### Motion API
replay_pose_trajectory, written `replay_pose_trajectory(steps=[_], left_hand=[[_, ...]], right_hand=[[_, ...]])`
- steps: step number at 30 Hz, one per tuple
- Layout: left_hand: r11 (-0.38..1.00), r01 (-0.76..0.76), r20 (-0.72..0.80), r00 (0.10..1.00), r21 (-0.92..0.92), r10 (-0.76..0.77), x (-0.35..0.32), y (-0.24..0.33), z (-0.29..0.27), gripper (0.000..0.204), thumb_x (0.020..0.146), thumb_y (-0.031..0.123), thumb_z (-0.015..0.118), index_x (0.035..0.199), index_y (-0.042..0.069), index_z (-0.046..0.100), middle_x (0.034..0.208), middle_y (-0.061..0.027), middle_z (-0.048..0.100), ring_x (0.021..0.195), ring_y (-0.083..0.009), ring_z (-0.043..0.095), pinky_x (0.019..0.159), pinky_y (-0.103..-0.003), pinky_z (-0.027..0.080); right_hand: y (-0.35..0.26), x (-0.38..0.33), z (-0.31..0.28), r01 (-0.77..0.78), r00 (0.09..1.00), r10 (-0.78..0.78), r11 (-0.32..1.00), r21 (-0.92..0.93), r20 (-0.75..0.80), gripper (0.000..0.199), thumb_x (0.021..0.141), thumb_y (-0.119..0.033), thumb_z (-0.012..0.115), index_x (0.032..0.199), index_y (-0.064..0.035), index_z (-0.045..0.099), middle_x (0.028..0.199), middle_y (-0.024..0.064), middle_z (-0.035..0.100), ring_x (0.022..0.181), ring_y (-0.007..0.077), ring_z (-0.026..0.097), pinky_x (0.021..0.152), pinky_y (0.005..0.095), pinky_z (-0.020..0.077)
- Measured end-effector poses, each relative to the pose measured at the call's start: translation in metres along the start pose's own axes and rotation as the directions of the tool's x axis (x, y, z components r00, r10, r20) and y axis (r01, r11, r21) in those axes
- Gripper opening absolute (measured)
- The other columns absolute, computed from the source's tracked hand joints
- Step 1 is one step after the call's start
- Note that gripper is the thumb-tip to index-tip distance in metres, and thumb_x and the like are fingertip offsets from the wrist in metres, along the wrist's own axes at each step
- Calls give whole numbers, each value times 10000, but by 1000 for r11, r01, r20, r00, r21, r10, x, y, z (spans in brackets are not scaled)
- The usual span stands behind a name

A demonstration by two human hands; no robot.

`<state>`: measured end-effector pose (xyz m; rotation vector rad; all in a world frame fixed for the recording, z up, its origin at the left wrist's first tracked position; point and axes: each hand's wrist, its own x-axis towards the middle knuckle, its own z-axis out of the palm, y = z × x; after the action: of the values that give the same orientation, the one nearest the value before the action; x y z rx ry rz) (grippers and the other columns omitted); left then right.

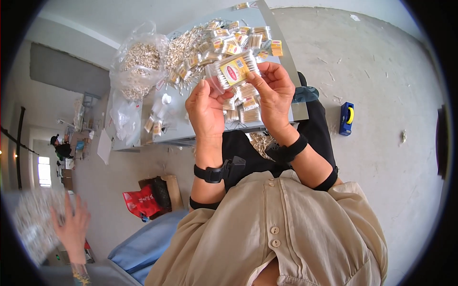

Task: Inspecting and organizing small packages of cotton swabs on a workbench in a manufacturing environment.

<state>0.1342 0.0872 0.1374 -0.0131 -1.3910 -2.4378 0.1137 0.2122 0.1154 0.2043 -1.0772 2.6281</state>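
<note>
"Where's the pack (234,70)?"
"Raised over the near part of the table (179,108), tilted, between the two hands. White swab tips show through clear film, with a yellow label on the face."

"How does the right hand (275,91) hold it?"
"Closed in a pinch: thumb flat on the face, fingers behind."

"And the left hand (206,108)?"
"Half curled, thumb up, fingers at the lower left end by the loose film. How firmly it grips, I can't tell."

"What lies around them?"
"More small packs (249,116) beneath and beyond, a heap of loose swabs (183,47) farther left, then a clear bag (138,62) full of them at the table's left side."

"Anything else?"
"A blue tape dispenser (345,125) on the floor to the right. At lower left, a co-worker's hand (72,228), fingers spread, beside a blurred whitish heap (38,221)."
</note>
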Motion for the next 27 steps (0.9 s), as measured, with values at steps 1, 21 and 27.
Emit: replay_pose_trajectory(steps=[1, 21, 27], left_hand=[[999, 14, 4, 1000, -51, -14, -1, -2, 1, 153, 893, 91, 547, 964, -37, 590, 908, -135, 644, 742, -216, 649, 637, -333, 558], [877, 239, 246, 958, -416, -144, 4, -24, -13, 283, 898, 93, 538, 1154, -27, 521, 1104, -109, 606, 1010, -187, 592, 893, -296, 478], [826, 275, 249, 954, -492, -169, 7, -24, -16, 269, 901, 65, 523, 1153, -29, 519, 1074, -115, 615, 975, -198, 609, 867, -310, 507]], right_hand=[[0, 0, 0, 46, 999, -46, 996, -71, 7, 202, 794, 22, 669, 957, 3, 552, 877, 14, 578, 775, 62, 545, 705, 190, 461], [-23, -4, 18, 746, 666, -582, 500, -440, 467, 324, 646, 3, 758, 923, -5, 588, 876, 123, 606, 700, 221, 591, 597, 276, 490], [-28, -1, 17, 869, 489, -617, 283, -407, 616, 334, 607, 22, 740, 920, -14, 629, 853, 120, 603, 690, 227, 602, 561, 291, 495]])
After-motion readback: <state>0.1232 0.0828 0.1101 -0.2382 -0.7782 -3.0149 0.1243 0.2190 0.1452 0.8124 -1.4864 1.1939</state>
